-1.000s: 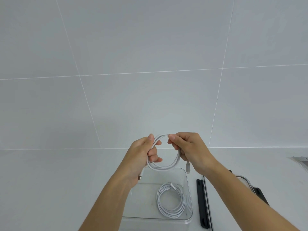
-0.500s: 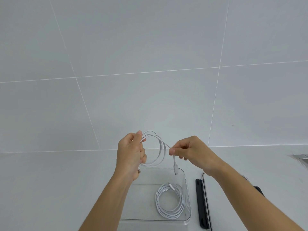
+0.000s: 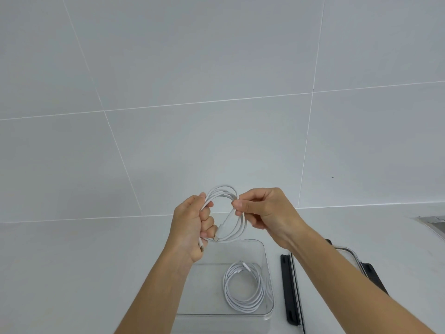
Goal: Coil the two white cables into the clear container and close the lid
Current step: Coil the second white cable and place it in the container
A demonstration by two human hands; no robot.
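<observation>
1. two white cables: one coiled cable [image 3: 243,291] lies flat on the floor of the clear container [image 3: 266,251], toward its right side; the second cable [image 3: 225,214] is held up in the air as a loop of several turns, above the container's far edge.
2. two hands: the left hand [image 3: 190,227] is closed around the left side of the held loop, and the right hand [image 3: 267,210] pinches its right side between thumb and fingertips (both are gripping the same cable).
3. one container, open; one lid [image 3: 292,289] lying just to its right on the white countertop [image 3: 72,273], apart from it.
4. the right forearm crosses over most of the lid, so only its black left edge and part of the clear rim and a black tab beyond the arm show.
5. a plug end pokes out below the left hand; another hangs inside the loop.
6. at the right edge a metallic object [image 3: 433,224] is cut off and hard to identify.
7. a white tiled wall [image 3: 216,68] fills the upper view.
</observation>
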